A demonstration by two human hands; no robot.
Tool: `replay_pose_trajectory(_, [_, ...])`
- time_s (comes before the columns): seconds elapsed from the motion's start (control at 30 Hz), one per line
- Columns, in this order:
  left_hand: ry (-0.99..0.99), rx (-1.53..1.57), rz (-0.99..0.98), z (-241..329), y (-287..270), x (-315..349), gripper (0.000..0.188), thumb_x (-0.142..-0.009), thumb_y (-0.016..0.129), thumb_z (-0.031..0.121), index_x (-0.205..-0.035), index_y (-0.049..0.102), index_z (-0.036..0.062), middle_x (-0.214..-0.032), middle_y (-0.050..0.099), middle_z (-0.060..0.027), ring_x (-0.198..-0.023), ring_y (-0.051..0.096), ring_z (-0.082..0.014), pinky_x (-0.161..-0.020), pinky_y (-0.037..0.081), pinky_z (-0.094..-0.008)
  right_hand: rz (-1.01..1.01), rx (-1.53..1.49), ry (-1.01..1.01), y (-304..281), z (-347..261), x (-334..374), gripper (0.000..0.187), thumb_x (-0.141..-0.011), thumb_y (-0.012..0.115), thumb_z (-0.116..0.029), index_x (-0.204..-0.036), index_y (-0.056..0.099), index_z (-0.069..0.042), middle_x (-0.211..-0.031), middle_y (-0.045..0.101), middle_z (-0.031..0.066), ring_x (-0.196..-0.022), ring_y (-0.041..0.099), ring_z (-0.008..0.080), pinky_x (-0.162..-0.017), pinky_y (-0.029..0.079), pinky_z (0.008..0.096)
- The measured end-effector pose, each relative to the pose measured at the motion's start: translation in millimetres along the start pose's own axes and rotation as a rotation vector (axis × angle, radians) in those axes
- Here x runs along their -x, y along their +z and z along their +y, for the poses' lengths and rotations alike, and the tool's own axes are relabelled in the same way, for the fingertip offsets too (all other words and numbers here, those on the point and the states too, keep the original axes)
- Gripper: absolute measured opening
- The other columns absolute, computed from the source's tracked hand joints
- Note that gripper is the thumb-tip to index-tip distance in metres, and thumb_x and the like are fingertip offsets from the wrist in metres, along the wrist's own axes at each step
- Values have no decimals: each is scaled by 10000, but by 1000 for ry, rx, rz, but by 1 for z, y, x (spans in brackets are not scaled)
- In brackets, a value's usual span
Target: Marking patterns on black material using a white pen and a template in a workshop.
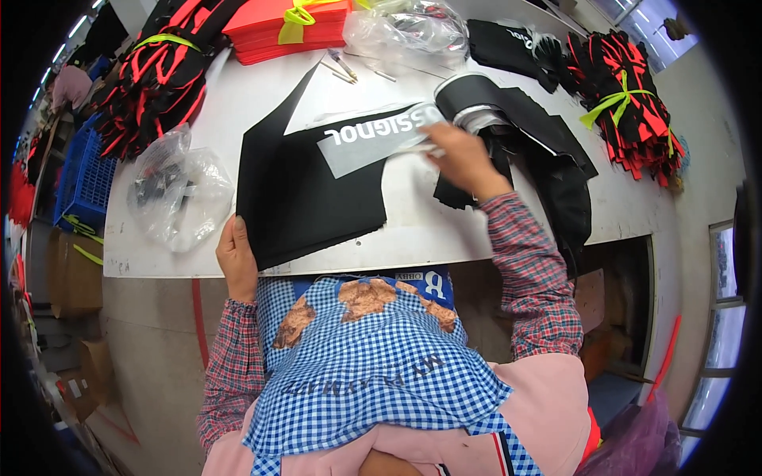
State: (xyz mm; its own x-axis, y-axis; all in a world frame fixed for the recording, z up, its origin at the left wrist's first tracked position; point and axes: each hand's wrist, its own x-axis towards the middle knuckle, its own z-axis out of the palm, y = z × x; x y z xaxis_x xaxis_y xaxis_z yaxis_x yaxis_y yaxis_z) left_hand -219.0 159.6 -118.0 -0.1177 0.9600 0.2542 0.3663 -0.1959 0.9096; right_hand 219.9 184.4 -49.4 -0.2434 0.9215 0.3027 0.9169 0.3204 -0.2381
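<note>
**Lettered Strip [348, 162] Runs Aslant Across Black Panel [309, 210]**

A grey strip with white lettering [349, 133] lies on a black fabric panel at the front of a white table [452, 242], directly before the worker. The strip's long axis climbs from lower left to upper right, one end pointing left, the other at the worker's right hand [467, 157]; the letters stand upside down to the worker. The panel's narrow corner points away from the worker and slightly right, and its own long axis appears to follow that line.

The right hand, blurred, has its fingers bent at the strip's right end; whether they pinch the strip or merely press it cannot be told. The left hand [240, 258] meets the panel's near left edge; any grip beneath is hidden.

The step looks like laying or peeling the strip. Done well, it likely calls for the left hand to steady the panel flat while the right works low and evenly along the strip's length; a sideways tug could crease the lettering or drag the cloth.

Around them: a clear plastic bag [178, 194] to the left, rolled black material [476, 91] to the right, and a red stack [255, 44] behind.
</note>
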Motion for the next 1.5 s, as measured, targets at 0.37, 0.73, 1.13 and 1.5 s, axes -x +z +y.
replay_pose_trajectory(0.37, [34, -21, -3, 13, 10, 7, 452, -1095, 523, 336, -1284, 655, -54, -1114, 740, -131, -1039, 670, -177, -905, 516, -296, -105, 107, -105, 113, -28, -73, 214, -891, 674, -235, -1012, 641, -61, -992, 679, 133, -908, 698, 356, -774, 566, 467])
replay_pose_trajectory(0.73, [485, -507, -328, 22, 26, 20, 293, -952, 699, 174, -1226, 704, 71, -1293, 674, -164, -1246, 618, -332, -1038, 503, -416, 486, 306, 730, -49, 139, -22, 315, -920, 611, -334, -1037, 669, -48, -1058, 719, 207, -962, 692, 442, -825, 547, 551])
replay_pose_trajectory(1.13, [47, 1783, -1697, 304, 46, 89, 255, -1064, 546, 146, -1185, 711, -6, -1079, 724, -96, -937, 637, -164, -801, 493, -280, 293, -203, 442, 15, 30, 3, 315, -956, 671, -345, -1023, 699, -39, -799, 701, 135, -723, 673, 273, -665, 505, 403])
replay_pose_trajectory(1.5, [8, 1767, -1644, 315, 56, 145, 182, -999, 632, 103, -1102, 685, -37, -1007, 694, -60, -926, 621, -157, -790, 492, -298, -120, -339, 525, 93, -70, 19, 443, -916, 737, -424, -800, 683, 1, -624, 642, 96, -552, 599, 212, -570, 465, 364])
